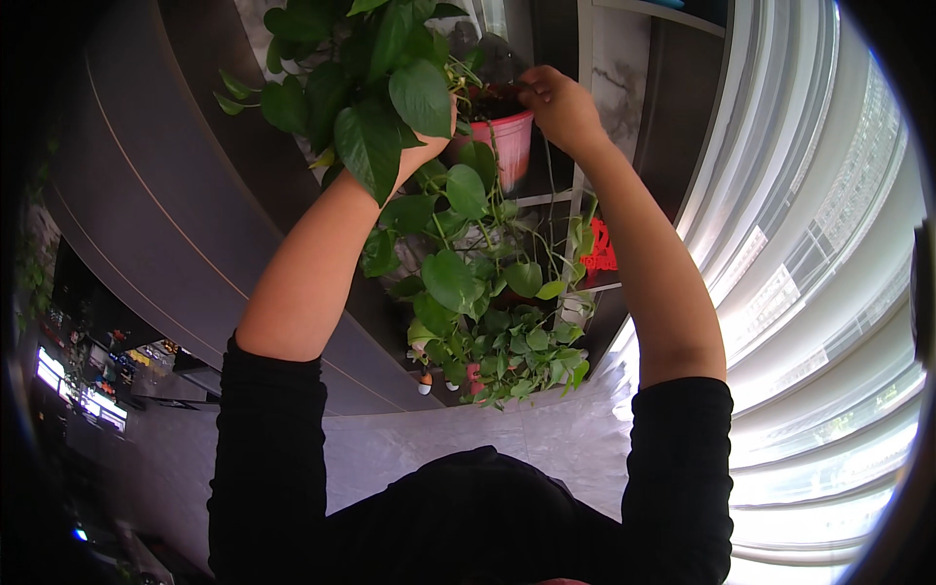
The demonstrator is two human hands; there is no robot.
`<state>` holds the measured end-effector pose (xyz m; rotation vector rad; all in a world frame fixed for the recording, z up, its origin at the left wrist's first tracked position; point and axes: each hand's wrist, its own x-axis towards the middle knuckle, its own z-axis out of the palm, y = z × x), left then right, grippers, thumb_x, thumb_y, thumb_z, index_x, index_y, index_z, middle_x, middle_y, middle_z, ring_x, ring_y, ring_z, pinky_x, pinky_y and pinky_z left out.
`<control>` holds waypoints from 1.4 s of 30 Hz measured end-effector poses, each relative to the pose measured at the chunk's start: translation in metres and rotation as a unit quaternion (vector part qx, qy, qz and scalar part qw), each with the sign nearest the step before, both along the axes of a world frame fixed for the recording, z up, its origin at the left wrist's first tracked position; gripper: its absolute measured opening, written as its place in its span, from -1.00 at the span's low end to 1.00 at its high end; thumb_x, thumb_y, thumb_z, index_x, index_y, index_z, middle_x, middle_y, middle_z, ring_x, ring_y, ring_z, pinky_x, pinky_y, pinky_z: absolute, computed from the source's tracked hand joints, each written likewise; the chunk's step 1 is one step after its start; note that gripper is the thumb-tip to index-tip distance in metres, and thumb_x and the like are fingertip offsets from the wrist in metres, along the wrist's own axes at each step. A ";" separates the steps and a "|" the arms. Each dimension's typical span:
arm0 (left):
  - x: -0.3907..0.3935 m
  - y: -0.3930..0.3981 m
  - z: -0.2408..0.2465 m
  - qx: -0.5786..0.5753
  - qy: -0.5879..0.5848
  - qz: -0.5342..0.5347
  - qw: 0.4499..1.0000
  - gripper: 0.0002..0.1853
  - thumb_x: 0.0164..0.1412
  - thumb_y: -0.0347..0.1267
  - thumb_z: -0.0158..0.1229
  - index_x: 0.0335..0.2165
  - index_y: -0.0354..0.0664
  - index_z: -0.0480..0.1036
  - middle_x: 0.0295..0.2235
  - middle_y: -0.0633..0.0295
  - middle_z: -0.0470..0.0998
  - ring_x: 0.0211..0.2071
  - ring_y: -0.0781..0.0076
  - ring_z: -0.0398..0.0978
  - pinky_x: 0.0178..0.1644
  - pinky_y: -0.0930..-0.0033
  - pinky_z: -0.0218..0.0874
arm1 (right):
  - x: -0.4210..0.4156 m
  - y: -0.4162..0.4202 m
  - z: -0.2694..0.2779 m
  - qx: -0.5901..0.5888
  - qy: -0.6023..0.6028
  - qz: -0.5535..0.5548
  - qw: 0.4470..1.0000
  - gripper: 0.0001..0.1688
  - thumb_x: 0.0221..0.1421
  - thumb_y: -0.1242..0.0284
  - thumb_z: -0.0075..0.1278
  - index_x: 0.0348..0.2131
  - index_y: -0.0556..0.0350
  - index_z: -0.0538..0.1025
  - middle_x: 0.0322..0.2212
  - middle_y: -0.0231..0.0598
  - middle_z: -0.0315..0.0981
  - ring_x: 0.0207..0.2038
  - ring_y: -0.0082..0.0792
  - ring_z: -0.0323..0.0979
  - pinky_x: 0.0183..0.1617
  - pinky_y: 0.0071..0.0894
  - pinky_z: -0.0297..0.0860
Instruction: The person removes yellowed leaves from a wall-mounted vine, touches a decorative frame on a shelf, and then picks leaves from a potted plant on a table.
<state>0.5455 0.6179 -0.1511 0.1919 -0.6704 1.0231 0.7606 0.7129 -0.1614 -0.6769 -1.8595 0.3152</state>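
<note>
A red plastic flower pot point(504, 142) with dark soil stands on a shelf at the top middle of the view. Long vines of a heart-leaved potted plant point(369, 142) spill out of it to the left and hang down below. My right hand point(559, 106) is at the pot's right rim, its fingers curled over the edge; whether they pinch anything is hard to see. Behind the big leaves at the pot's left side is my left hand point(442, 131), mostly hidden, so its fingers and what they touch cannot be made out.
More trailing green plants point(519, 351) fill the lower shelves. A red ornament point(599, 245) sits on a shelf beside my right forearm. White sheer curtains point(819, 292) hang at the right. Dark cabinet panels point(168, 183) rise at the left. Small figurines point(424, 383) are near the floor.
</note>
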 end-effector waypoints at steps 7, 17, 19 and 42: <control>0.004 -0.007 0.004 -0.036 0.038 0.021 0.998 -0.24 0.06 -0.38 0.08 0.22 -0.13 -0.02 -0.03 -0.13 0.32 -0.08 -0.14 0.31 -0.01 0.04 0.15 | 0.005 0.002 -0.002 0.087 -0.042 -0.066 0.993 -0.72 0.08 0.47 -0.08 -0.19 -0.11 0.54 -0.35 -0.15 0.48 -0.27 -0.06 0.45 -0.20 -0.21 0.37; 0.003 -0.007 0.001 -0.065 -0.049 -0.042 0.996 -0.26 0.04 -0.42 0.06 0.20 -0.14 0.00 -0.03 -0.14 0.31 -0.06 -0.15 0.30 0.03 0.05 0.12 | 0.007 0.003 -0.010 0.116 -0.158 -0.093 0.976 -0.63 -0.05 0.54 -0.15 -0.28 -0.24 0.58 -0.24 -0.21 0.36 -0.17 -0.12 0.41 -0.10 -0.20 0.37; 0.005 -0.008 0.002 -0.049 0.007 -0.013 0.999 -0.26 0.04 -0.43 0.05 0.20 -0.13 0.00 -0.03 -0.14 0.32 -0.06 -0.15 0.30 0.03 0.05 0.12 | 0.008 0.004 -0.009 0.121 -0.175 -0.096 0.972 -0.63 -0.03 0.53 -0.16 -0.29 -0.26 0.58 -0.25 -0.22 0.35 -0.16 -0.13 0.40 -0.10 -0.21 0.37; 0.064 -0.047 0.028 -0.418 -0.544 -0.697 0.207 -0.53 0.07 -0.46 0.05 0.02 -0.08 0.32 -0.40 0.06 0.45 -0.42 0.10 0.41 -0.32 0.19 0.23 | 0.014 -0.011 -0.037 0.150 0.034 -0.010 0.988 -0.65 -0.12 0.63 -0.10 -0.24 0.09 0.49 -0.26 0.04 0.36 -0.21 0.11 0.38 -0.13 -0.11 0.35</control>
